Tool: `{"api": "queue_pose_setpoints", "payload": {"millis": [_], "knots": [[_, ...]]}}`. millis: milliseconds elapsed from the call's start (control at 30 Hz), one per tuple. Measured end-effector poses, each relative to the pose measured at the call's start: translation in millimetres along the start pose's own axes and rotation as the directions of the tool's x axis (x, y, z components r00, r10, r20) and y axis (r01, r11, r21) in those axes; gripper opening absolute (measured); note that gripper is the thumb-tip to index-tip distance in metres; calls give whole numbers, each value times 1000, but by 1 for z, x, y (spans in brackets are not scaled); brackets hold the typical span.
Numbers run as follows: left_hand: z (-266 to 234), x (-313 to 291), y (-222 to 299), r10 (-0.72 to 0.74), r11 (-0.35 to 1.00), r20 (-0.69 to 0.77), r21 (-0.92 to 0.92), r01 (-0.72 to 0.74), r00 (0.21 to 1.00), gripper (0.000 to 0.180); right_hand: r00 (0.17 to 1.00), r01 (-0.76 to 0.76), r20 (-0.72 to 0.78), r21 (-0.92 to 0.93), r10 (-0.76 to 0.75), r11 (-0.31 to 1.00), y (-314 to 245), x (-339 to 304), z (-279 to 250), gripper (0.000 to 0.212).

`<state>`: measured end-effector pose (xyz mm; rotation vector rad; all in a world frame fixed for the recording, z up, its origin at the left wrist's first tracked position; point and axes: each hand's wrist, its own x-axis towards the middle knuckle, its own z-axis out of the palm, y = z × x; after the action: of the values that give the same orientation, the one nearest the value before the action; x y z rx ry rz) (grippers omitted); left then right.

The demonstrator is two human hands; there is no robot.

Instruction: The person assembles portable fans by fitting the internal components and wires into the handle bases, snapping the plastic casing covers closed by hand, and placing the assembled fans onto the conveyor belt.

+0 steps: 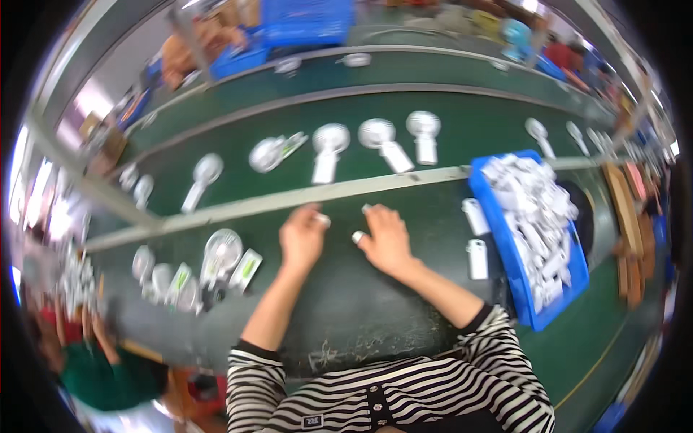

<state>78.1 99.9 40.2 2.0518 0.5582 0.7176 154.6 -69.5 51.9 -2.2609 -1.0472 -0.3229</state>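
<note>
Above the dark worktable, my left hand is loosely bent and somewhat blurred, with a white covering on one fingertip and no object visible in it. My right hand is spread open, palm down and empty, with white coverings on its thumb and a fingertip. Left of my left hand lie a white round fan head and a white handle part with a green piece. Two white handle shells lie to the right of my right hand, beside a blue bin heaped with white plastic parts.
Beyond a pale rail, white handheld fans lie along a green conveyor belt. More fan parts sit at the left of the table. A person in green works at the lower left. Cardboard stands at far right.
</note>
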Motion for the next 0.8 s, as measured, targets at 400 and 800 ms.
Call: {"api": "queue_pose_setpoints", "payload": {"millis": [400,800], "knots": [[-54,254,-145,-53,638,234,756,-147,971,100,995,11,103,-217,12,976,15,-31,33,56],[-41,219,-100,-635,754,112,-123,645,764,67,997,20,74,-239,-2,971,11,-29,35,55]]}}
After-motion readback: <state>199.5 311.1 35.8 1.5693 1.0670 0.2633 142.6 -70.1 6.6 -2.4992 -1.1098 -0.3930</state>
